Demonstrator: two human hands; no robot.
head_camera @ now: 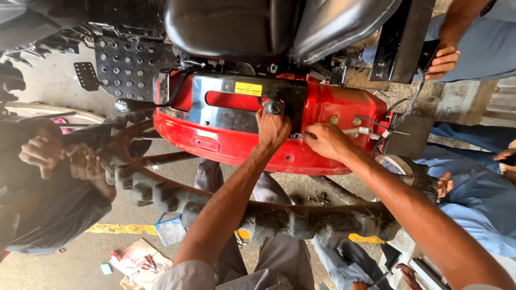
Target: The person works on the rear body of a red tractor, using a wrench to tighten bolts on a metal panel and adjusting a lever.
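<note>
Hands at frame centre on a red fender [236, 145] of a tractor. Left hand [272, 129] rests on the fender's top, fingers curled together and pressed to the black panel just below a round black lever knob [274, 106] at its 12 o'clock; cannot tell if it grips anything. Right hand [327, 140] sits just beside it at 3 o'clock, fingers pinching a small light-coloured tool or part [359, 130] whose tip points to 3 o'clock near 2 bolts [345, 121] on the fender; what the part is, too small to tell. Yellow label [248, 88] on the black panel at 11 o'clock from the left hand. Black seat [231, 27] at 12 o'clock. Lugged tyre [279, 217] curves below the fender at 6 o'clock, under both forearms. Perforated black footplate [126, 64] at 10 o'clock. Another person's hand [443, 60] at 2 o'clock holds a black bracket [400, 37]. More hands [43, 153] at 9 o'clock, blurred. Blue-sleeved people at 3 o'clock. Yellow floor line [115, 229] and scrap paper [140, 263] at 7 o'clock.
</note>
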